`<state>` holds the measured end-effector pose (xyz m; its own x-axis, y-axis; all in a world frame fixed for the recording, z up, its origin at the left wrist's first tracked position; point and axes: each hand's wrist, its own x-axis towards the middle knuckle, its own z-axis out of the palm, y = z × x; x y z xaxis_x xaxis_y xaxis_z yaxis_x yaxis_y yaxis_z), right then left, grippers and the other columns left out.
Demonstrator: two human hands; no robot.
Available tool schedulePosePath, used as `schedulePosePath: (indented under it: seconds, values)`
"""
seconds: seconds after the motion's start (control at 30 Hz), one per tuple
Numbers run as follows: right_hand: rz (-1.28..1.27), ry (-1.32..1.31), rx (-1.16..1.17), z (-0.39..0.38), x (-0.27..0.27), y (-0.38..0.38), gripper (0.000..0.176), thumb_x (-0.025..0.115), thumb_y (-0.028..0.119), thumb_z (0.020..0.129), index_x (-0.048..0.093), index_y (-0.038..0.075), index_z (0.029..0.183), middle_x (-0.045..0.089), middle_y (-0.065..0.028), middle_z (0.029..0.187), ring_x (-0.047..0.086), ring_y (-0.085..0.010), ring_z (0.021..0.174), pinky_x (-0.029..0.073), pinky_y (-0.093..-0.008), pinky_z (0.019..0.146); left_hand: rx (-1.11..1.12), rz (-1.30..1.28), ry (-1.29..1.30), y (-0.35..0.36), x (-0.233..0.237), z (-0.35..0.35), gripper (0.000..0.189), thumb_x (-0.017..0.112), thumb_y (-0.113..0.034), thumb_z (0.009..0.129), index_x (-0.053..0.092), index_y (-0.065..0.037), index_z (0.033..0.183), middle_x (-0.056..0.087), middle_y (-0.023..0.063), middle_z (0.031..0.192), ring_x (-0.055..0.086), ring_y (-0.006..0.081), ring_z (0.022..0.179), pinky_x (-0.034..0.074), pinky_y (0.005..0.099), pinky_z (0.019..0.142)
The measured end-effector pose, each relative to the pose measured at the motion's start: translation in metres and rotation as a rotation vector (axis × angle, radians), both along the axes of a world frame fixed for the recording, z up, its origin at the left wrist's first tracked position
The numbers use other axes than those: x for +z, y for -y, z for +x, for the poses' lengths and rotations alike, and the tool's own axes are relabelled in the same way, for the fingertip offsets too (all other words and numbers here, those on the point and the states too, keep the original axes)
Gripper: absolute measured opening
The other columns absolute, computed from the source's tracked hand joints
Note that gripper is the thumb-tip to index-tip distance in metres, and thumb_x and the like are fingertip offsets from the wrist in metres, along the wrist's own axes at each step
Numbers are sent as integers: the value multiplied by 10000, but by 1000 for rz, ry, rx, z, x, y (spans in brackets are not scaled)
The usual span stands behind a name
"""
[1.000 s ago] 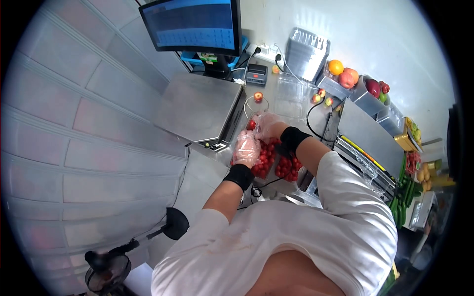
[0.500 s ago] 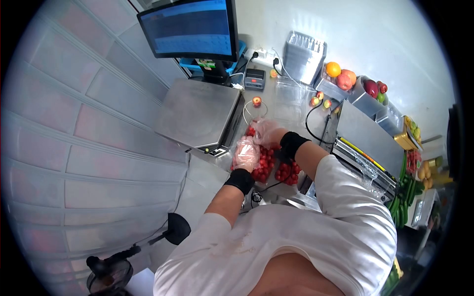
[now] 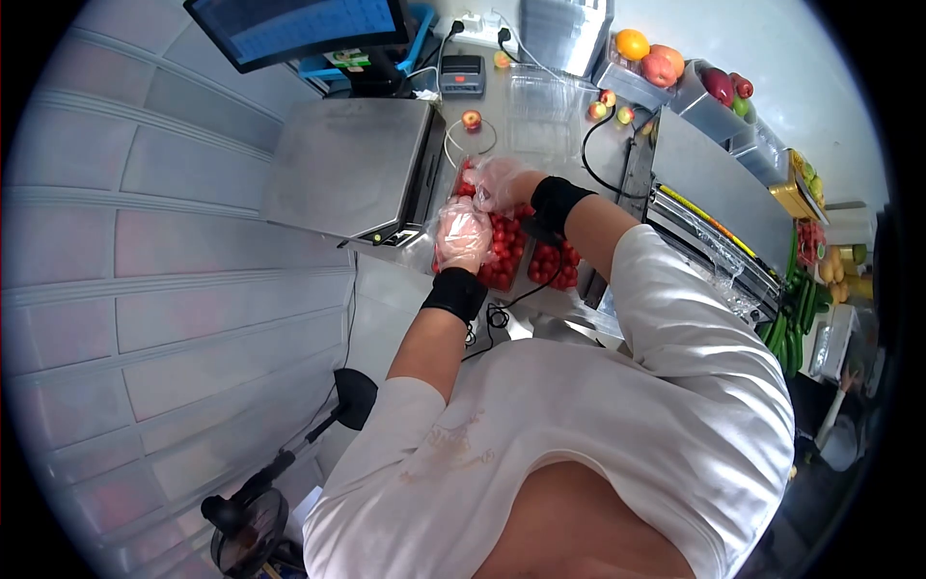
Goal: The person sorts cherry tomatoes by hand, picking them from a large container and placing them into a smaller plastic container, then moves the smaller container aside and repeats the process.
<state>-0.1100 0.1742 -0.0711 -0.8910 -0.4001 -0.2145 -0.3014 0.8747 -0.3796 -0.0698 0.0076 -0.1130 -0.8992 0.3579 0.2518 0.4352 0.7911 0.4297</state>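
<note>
Both hands wear clear plastic gloves and black wristbands. My left hand (image 3: 464,232) lies over the left part of a clear container of small red fruit (image 3: 504,253); its fingers point away from me and what they hold, if anything, is hidden. My right hand (image 3: 499,183) is at the far end of the same container, its fingers bent down by some red fruit and partly hidden by the glove. The two hands are close together. A second batch of red fruit (image 3: 554,264) lies just to the right, below my right wrist.
A metal scale (image 3: 347,164) stands at the left, with a monitor (image 3: 299,27) behind it. A small printer (image 3: 463,74) and an apple (image 3: 471,120) are beyond my hands. A wrapping machine (image 3: 719,193) and bins of fruit (image 3: 637,72) are at the right.
The view has shifted, so the counter and hands appear higher and a little further left. Both hands remain at the red fruit, with only slight movement.
</note>
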Motion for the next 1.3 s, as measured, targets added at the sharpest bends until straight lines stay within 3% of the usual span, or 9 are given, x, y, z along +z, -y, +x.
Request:
schedulePosePath:
  seconds: [0.33, 0.7, 0.77, 1.03, 1.13, 1.3]
  values:
    - [-92, -121, 149, 2, 2, 2, 305, 616, 244, 802, 615, 82, 1060, 594, -152, 1083, 608, -342, 1039, 504, -423, 868, -26, -66, -5, -1, 1, 2, 188, 554, -216, 845, 603, -39, 884, 619, 186, 934, 607, 376, 898, 501, 459, 797]
    - [-15, -61, 194, -7, -11, 8, 368, 625, 244, 793, 619, 95, 1130, 625, -145, 1105, 612, -337, 1060, 512, -437, 863, -63, -81, 18, 5, -12, -1, 161, 548, -189, 840, 616, -53, 892, 635, 167, 919, 612, 360, 879, 500, 443, 817]
    - [13, 4, 175, -8, -3, 11, 371, 629, 235, 793, 616, 94, 1136, 627, -148, 1118, 611, -340, 1066, 510, -436, 867, -65, -11, 48, 6, -10, -3, 213, 565, -183, 836, 630, -12, 946, 622, 214, 932, 605, 401, 911, 496, 466, 831]
    - [55, 89, 129, -9, -7, 17, 382, 651, 186, 774, 614, 90, 1141, 656, -154, 1112, 624, -341, 1052, 505, -429, 877, -107, -35, 61, 6, 11, 2, 239, 570, -181, 829, 625, 2, 972, 621, 215, 969, 601, 396, 929, 490, 461, 862]
    - [-28, -25, 167, -12, -22, 14, 369, 660, 174, 760, 621, 76, 1114, 677, -159, 1051, 641, -350, 1006, 515, -430, 843, -124, -36, 42, 6, 11, 2, 241, 571, -181, 826, 624, 4, 971, 620, 217, 969, 598, 392, 939, 486, 460, 872]
    - [-141, 163, 116, -13, -32, 14, 464, 707, 1, 652, 627, 53, 1106, 690, -171, 950, 673, -354, 903, 537, -444, 710, -126, -69, 45, 6, 11, 3, 253, 573, -184, 821, 623, 6, 980, 621, 224, 979, 596, 392, 951, 483, 461, 882]
